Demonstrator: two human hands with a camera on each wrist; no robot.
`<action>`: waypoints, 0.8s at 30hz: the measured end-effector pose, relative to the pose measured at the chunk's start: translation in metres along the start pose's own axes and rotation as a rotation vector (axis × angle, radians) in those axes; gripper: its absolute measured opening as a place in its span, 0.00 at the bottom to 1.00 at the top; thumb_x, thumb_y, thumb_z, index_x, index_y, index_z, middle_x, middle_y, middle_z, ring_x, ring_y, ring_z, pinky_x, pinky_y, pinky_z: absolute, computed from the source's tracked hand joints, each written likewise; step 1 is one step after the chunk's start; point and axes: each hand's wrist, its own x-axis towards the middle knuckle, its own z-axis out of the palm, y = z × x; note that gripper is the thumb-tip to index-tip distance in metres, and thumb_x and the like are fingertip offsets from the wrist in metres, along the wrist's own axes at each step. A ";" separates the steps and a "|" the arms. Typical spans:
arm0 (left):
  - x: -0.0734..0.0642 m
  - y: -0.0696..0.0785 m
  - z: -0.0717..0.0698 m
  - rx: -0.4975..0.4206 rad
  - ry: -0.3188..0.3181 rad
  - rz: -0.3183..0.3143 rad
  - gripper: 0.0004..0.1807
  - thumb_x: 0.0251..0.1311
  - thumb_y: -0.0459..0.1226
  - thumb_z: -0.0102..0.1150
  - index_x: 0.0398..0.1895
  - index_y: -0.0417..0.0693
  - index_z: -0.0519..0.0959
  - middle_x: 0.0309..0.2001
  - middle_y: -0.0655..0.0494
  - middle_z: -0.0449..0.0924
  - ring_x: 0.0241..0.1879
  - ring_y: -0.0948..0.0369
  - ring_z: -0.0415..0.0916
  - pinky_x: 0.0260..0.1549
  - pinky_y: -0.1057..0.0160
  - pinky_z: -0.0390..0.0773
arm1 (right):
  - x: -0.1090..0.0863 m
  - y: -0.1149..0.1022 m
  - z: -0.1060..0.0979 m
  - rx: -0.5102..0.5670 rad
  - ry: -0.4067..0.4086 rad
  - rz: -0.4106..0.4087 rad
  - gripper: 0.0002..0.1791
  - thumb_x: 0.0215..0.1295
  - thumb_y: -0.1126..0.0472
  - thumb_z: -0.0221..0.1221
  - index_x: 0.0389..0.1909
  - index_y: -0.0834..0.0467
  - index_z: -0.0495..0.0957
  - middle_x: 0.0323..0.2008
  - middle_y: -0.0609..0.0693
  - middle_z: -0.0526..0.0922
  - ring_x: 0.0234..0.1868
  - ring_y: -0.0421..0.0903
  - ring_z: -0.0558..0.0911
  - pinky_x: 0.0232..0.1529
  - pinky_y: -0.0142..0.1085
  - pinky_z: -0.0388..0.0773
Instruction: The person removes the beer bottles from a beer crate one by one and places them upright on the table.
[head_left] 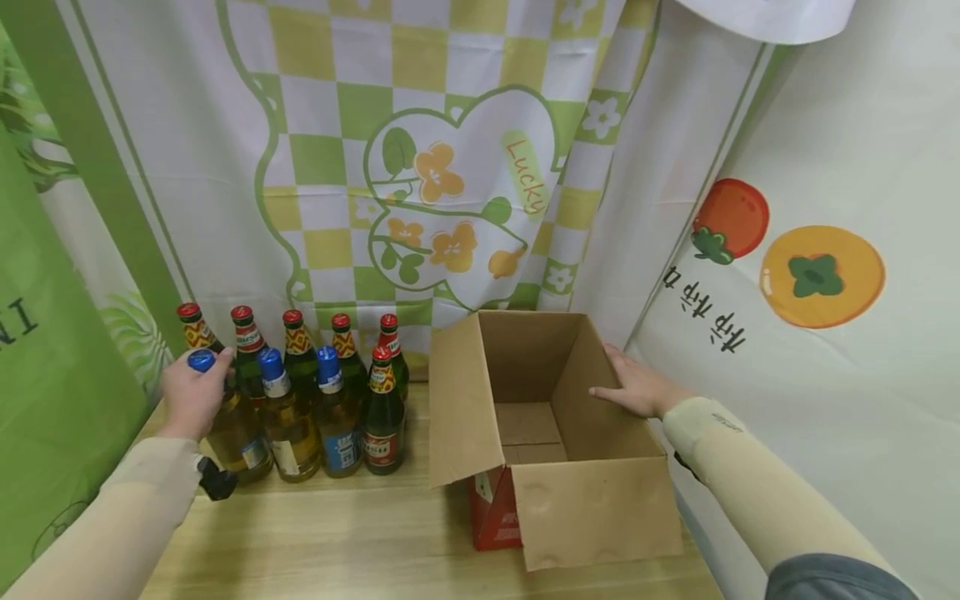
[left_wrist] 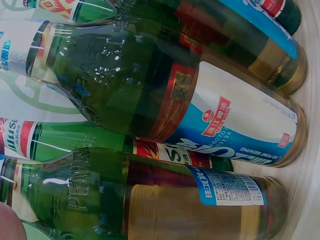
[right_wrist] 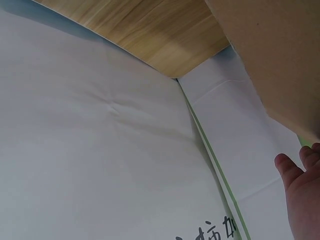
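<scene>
At the left end of the front row, my left hand grips the neck of a blue-capped beer bottle, which stands upright. In the left wrist view a fingertip shows at the neck of this green glass bottle. Right beside it stands another blue-capped bottle with a pale label. My right hand holds the right wall of an open cardboard box, thumb over the inner side and fingers along the outside. Its fingertips show close to the box's flap in the right wrist view.
Several red-capped green bottles line the back, with a blue-capped bottle and a red-capped bottle in front. The box's flaps spread outward over the wooden table. Printed cloth hangs behind; a white wall borders the right.
</scene>
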 end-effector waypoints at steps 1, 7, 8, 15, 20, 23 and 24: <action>0.000 0.000 0.001 -0.007 0.002 0.004 0.17 0.74 0.44 0.59 0.35 0.37 0.78 0.17 0.79 0.73 0.16 0.67 0.64 0.15 0.68 0.65 | 0.000 0.000 0.000 -0.001 0.000 -0.001 0.51 0.75 0.47 0.57 0.76 0.79 0.42 0.77 0.76 0.44 0.77 0.72 0.48 0.75 0.61 0.47; -0.003 0.001 0.002 -0.001 -0.012 -0.008 0.18 0.74 0.44 0.59 0.36 0.35 0.79 0.17 0.77 0.74 0.16 0.66 0.64 0.16 0.68 0.66 | 0.001 0.001 0.000 -0.026 -0.013 -0.012 0.51 0.75 0.46 0.56 0.76 0.79 0.43 0.77 0.76 0.44 0.77 0.72 0.49 0.75 0.60 0.47; -0.004 0.001 0.002 0.000 -0.021 -0.012 0.19 0.74 0.45 0.59 0.37 0.35 0.79 0.18 0.76 0.75 0.17 0.66 0.65 0.16 0.68 0.66 | 0.002 0.001 0.000 -0.026 -0.014 -0.012 0.50 0.75 0.47 0.56 0.76 0.79 0.43 0.77 0.76 0.44 0.77 0.72 0.49 0.75 0.60 0.48; -0.004 0.002 0.001 0.002 -0.057 -0.010 0.21 0.75 0.46 0.58 0.39 0.32 0.80 0.20 0.72 0.78 0.17 0.65 0.66 0.18 0.67 0.67 | 0.004 0.003 0.004 -0.009 -0.011 -0.025 0.51 0.75 0.46 0.56 0.76 0.79 0.42 0.77 0.76 0.44 0.77 0.72 0.48 0.75 0.61 0.47; -0.002 -0.001 -0.001 -0.001 -0.078 -0.022 0.19 0.73 0.46 0.60 0.38 0.35 0.80 0.20 0.73 0.77 0.19 0.66 0.68 0.20 0.67 0.69 | 0.010 0.004 0.003 -0.012 -0.010 -0.033 0.52 0.75 0.45 0.57 0.76 0.79 0.42 0.77 0.77 0.44 0.77 0.72 0.48 0.75 0.60 0.47; 0.000 0.001 -0.002 -0.013 -0.101 -0.034 0.17 0.72 0.45 0.62 0.42 0.37 0.76 0.27 0.66 0.77 0.21 0.67 0.69 0.20 0.68 0.71 | 0.011 0.004 0.002 0.009 -0.003 -0.026 0.53 0.74 0.46 0.58 0.76 0.79 0.42 0.77 0.77 0.44 0.77 0.73 0.48 0.75 0.61 0.47; 0.001 0.002 -0.003 -0.008 -0.115 -0.033 0.18 0.72 0.46 0.62 0.44 0.37 0.75 0.31 0.62 0.76 0.23 0.67 0.69 0.21 0.69 0.71 | 0.011 0.004 0.003 0.005 -0.006 -0.022 0.54 0.74 0.44 0.58 0.76 0.79 0.42 0.76 0.78 0.44 0.76 0.73 0.49 0.74 0.61 0.48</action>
